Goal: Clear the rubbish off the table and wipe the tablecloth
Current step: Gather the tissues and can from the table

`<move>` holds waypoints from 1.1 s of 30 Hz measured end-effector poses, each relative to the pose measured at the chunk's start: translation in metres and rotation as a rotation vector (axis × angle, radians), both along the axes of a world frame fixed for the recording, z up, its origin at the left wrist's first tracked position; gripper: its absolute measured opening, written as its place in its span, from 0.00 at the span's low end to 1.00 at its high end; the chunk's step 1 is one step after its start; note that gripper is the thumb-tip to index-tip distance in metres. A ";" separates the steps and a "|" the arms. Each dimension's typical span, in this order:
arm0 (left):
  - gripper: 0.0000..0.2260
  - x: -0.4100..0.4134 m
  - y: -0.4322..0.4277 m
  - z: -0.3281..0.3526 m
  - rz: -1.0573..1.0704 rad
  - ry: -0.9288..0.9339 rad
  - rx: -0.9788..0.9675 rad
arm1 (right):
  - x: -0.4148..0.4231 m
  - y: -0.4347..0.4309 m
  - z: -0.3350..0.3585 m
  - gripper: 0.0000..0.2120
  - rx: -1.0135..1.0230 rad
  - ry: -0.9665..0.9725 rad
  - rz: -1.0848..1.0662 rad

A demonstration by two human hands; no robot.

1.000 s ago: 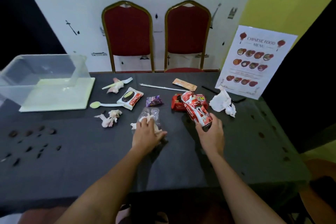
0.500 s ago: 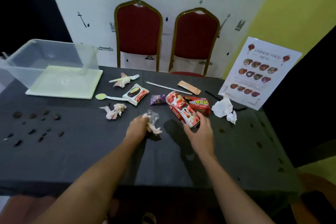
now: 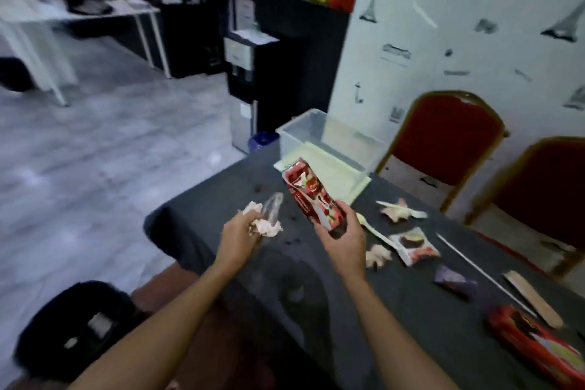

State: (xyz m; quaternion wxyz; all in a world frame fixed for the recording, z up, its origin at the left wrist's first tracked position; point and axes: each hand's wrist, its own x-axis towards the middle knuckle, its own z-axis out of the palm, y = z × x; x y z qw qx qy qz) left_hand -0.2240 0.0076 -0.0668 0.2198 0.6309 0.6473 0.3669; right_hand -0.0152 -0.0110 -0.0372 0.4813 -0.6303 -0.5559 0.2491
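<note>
Centre frame, the right hand [image 3: 343, 244] clamps the light, crinkly red packet [image 3: 307, 196] by its lower end, while the left hand [image 3: 239, 237] bunches soft tissue [image 3: 266, 226].

2 chairs [image 3: 443, 142] [image 3: 544, 193], 1 bin [image 3: 316, 127], 3 tissues [image 3: 266, 226] [image 3: 397, 212] [image 3: 378, 255], 2 red pkts [image 3: 311, 199] [image 3: 538, 351]

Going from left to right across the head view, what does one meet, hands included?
The left hand gripping crumpled white tissue, right hand holding red carton, white snack packet, small purple wrapper, flat brown sachet.

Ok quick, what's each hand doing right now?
Left hand: gripping a crumpled tissue and clear plastic wrapper.
Right hand: gripping the red carton.
</note>
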 end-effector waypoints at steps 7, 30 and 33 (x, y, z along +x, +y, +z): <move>0.12 -0.213 -0.014 -0.002 0.508 -0.082 -0.023 | -0.208 0.064 -0.012 0.21 -0.102 0.072 0.462; 0.07 -0.450 -0.132 -0.147 1.149 -0.387 -0.675 | -0.559 0.070 -0.176 0.32 -1.523 -0.109 0.775; 0.05 -0.469 -0.113 -0.177 1.212 -0.483 -0.686 | -0.588 0.086 -0.212 0.31 -1.551 -0.184 0.816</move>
